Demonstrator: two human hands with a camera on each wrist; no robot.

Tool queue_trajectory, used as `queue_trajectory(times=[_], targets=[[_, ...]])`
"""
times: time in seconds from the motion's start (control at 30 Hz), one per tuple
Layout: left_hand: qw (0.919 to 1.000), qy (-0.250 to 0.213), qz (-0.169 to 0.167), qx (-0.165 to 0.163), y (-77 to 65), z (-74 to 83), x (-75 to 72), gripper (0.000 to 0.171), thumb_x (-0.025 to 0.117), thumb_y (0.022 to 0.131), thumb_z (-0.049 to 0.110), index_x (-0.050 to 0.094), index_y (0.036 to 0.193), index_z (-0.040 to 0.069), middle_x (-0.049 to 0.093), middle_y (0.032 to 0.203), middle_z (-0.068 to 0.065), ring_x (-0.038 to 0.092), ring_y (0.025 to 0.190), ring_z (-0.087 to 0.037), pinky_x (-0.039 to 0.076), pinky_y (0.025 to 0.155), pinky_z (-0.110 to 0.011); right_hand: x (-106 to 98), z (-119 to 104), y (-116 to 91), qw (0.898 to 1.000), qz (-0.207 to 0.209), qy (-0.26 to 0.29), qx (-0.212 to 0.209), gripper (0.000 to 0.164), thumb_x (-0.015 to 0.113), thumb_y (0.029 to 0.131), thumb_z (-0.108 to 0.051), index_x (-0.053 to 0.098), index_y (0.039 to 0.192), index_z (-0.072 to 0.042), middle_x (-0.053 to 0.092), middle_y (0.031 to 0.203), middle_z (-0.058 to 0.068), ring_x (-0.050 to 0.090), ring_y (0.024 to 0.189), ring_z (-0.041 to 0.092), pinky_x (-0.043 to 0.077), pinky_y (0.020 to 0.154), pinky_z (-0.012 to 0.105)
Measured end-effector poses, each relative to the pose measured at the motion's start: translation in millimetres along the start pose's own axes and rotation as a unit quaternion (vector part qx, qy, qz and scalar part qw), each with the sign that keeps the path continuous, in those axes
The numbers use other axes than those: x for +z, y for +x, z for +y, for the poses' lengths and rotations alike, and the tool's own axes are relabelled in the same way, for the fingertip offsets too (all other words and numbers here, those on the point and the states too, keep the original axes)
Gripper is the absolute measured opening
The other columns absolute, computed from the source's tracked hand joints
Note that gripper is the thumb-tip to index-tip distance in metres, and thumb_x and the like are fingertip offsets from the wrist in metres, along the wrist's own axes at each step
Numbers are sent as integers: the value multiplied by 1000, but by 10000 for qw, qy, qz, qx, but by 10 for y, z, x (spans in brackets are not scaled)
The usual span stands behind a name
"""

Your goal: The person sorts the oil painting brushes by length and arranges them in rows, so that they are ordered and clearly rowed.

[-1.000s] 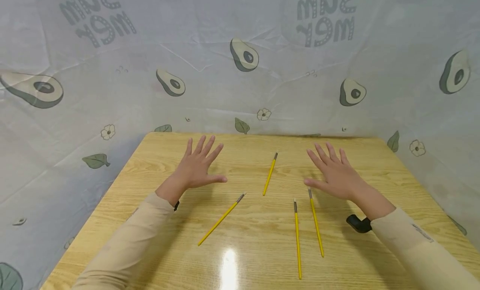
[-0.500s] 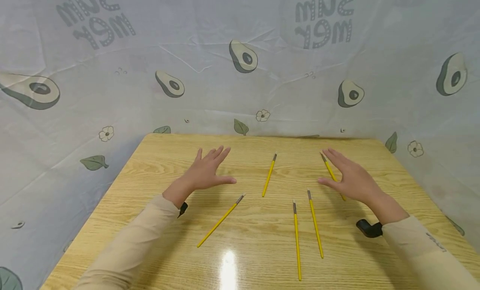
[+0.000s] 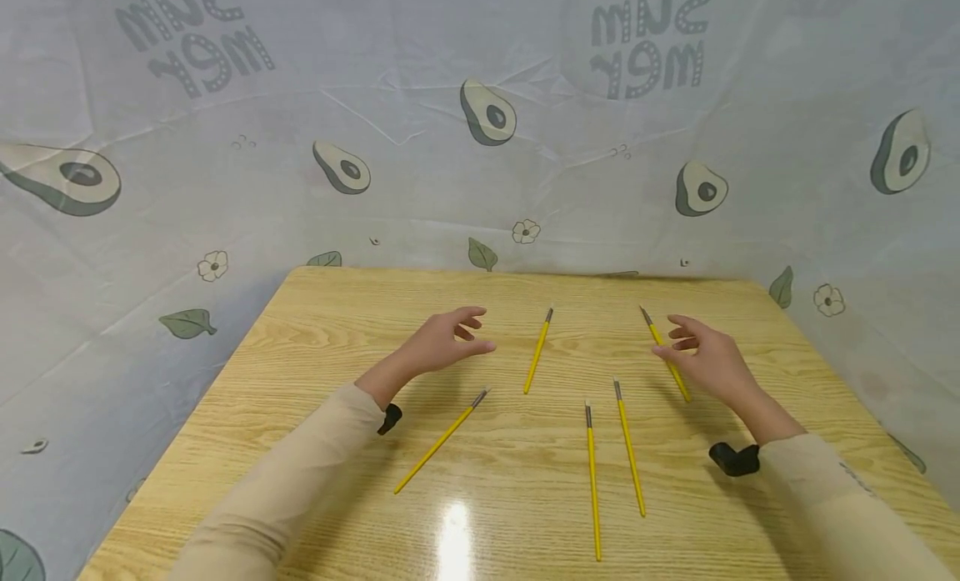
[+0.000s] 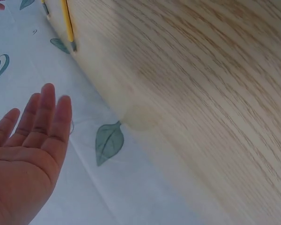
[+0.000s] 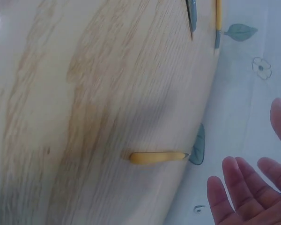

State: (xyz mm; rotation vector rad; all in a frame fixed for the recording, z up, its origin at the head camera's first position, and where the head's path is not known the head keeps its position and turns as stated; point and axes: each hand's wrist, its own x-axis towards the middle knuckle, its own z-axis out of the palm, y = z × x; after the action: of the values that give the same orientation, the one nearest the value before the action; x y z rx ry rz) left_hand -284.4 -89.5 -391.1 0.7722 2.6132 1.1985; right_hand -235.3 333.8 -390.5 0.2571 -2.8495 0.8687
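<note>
Several thin paintbrushes with yellow handles and grey ferrules lie spread on the wooden table. In the head view my left hand (image 3: 442, 339) hovers left of the back middle paintbrush (image 3: 537, 352), thumb out, fingers loosely bent, holding nothing. Below it lies a slanting paintbrush (image 3: 435, 449). My right hand (image 3: 708, 360) is held over the far right paintbrush (image 3: 679, 383), overlapping part of its handle, fingers bent and thumb apart. Two more paintbrushes, the longer-looking one (image 3: 593, 481) and its neighbour (image 3: 632, 456), lie nearer the front. Both wrist views show empty palms with fingers spread.
The wooden table (image 3: 337, 331) ends at a hanging pale cloth (image 3: 420, 197) printed with avocados and leaves, which stands behind it and on both sides. A black wrist device (image 3: 735, 459) sits under the right wrist, another (image 3: 390, 419) under the left.
Both hands have gone from spread, straight fingers to bent ones. The left hand has moved right; the right hand moved right and uncovered the far right paintbrush. The paintbrushes lie as before.
</note>
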Motion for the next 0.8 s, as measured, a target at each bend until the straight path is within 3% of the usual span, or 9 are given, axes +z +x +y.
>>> queue_trajectory(times=[0.23, 0.43, 0.63, 0.8], targets=[[9983, -562, -141, -25, 118, 27, 74, 56, 61, 96, 43, 48, 144, 17, 58, 126, -4, 58, 107, -20, 52, 88, -36, -7, 146, 51, 9986, -223, 262, 400, 68, 60, 97, -40, 42, 141, 8, 53, 125, 32, 53, 110, 47, 50, 85, 58], [9979, -567, -312, -45, 231, 107, 206, 54, 60, 96, 43, 49, 142, 16, 58, 127, -4, 58, 106, -20, 52, 87, -34, -4, 290, 126, 9945, -569, 597, 647, 69, 56, 99, -40, 38, 143, 10, 51, 127, 33, 53, 112, 47, 52, 85, 53], [9970, -638, -405, -136, 344, 160, 372, 56, 64, 95, 38, 49, 141, 10, 55, 132, -14, 56, 114, -29, 51, 91, -36, 26, 413, 199, 9790, -861, 1349, 1264, 74, 55, 99, -42, 32, 144, 12, 45, 130, 34, 56, 110, 44, 57, 80, 41], [9956, -747, -523, -201, 486, 138, 474, 58, 67, 93, 34, 49, 141, 6, 56, 130, -15, 56, 115, -26, 52, 88, -34, 72, 461, 221, 9692, -948, 1581, 1635, 71, 56, 99, -38, 32, 145, 11, 44, 132, 34, 55, 113, 42, 56, 82, 36]])
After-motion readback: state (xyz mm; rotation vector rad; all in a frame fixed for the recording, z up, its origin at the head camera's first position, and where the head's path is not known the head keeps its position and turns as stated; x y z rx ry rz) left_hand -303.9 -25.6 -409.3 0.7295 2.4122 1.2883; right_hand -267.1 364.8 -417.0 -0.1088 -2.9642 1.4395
